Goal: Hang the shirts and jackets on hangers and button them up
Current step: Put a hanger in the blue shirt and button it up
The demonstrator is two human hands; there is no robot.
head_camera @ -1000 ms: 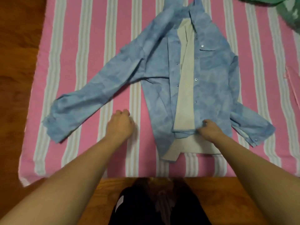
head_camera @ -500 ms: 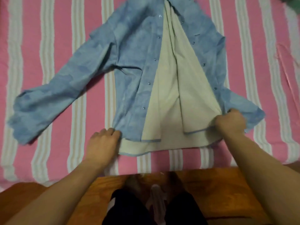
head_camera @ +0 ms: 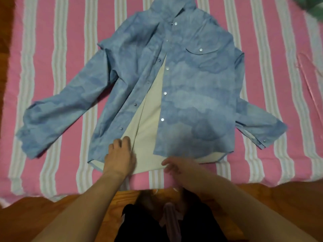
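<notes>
A blue shirt [head_camera: 192, 95] lies front-up on a striped blanket [head_camera: 52, 67]. At six o'clock, the left hand [head_camera: 120, 154] pinches its hem; the right hand [head_camera: 176, 165] hovers, fingers loosely spread.

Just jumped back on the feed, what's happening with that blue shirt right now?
A person has the blue snap-button shirt spread face up on the pink striped blanket. The top snaps look closed, but the lower front gapes, showing the cream lining. The left hand grips the left panel's edge near the hem; the right hand hovers at the hem, blurred. No hanger is clearly visible.
</notes>
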